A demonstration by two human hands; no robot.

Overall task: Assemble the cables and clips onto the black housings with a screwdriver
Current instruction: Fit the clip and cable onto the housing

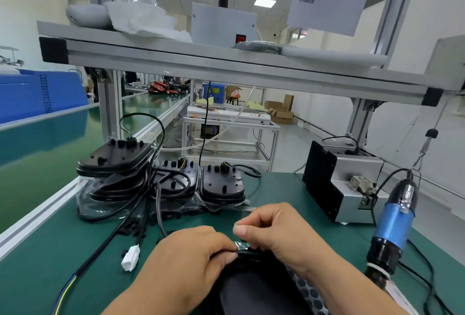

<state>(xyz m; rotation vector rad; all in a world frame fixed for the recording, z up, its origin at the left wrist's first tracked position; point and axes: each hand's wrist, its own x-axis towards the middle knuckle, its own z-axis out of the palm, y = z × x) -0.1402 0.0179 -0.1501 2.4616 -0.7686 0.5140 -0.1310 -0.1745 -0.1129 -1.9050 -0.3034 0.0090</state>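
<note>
Factory assembly line: conveyor belt [37, 143], workbenches.

L hand [191, 251] & R hand [279, 234] meet low centre, backs up, almost touching; bare forearms come in from bottom edge, converging; L fingers [221, 248] curled, tips pinching small part [243, 249]; R thumb fwd, nail showing; R fingers curled down onto same part.
</note>
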